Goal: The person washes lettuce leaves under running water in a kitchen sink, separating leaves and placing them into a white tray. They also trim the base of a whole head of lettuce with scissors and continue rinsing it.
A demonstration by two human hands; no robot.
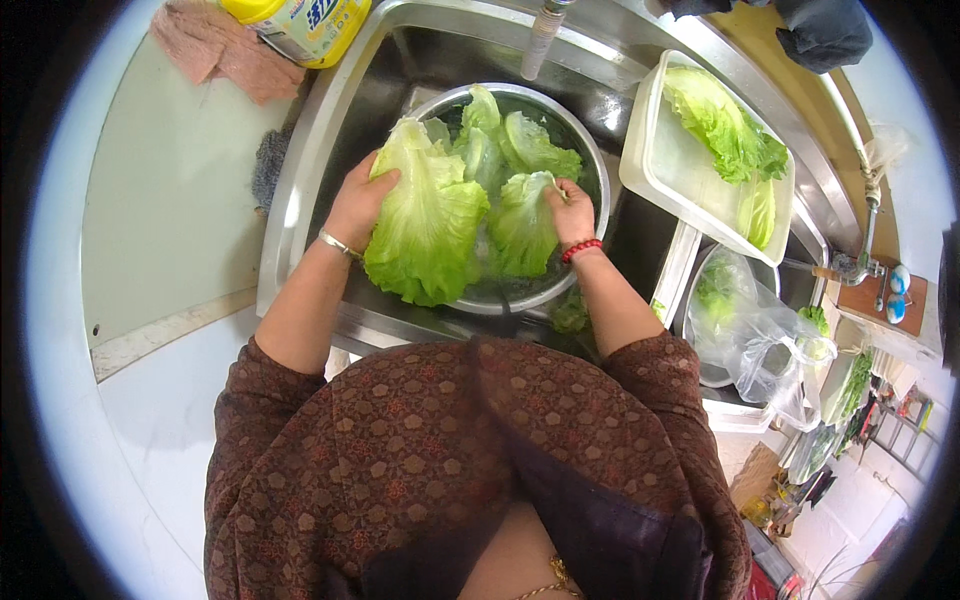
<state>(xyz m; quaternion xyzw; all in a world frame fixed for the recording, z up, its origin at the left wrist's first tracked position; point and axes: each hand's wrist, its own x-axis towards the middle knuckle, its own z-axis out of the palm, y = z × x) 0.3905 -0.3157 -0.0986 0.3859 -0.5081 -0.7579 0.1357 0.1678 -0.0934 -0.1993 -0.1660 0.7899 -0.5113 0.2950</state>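
Note:
A large pale-green lettuce leaf (427, 225) is gripped at its left edge by my left hand (358, 201), thumb on top. It overhangs the left side of a round metal basin (604, 169) of water. My right hand (573, 213) pinches the upper right edge of a smaller lettuce leaf (523, 225) over the basin. Behind these, more lettuce leaves (541, 144) lie in the water. The basin stands in a stainless steel sink (367, 82).
A white plastic tray (636, 166) with lettuce leaves (716, 124) sits across the sink divider at right. Below it, a clear plastic bag (772, 352) lies over another metal bowl (686, 289). A faucet spout (541, 45) hangs behind the basin. Upper left are a yellow detergent bottle (311, 30) and a pink cloth (217, 49).

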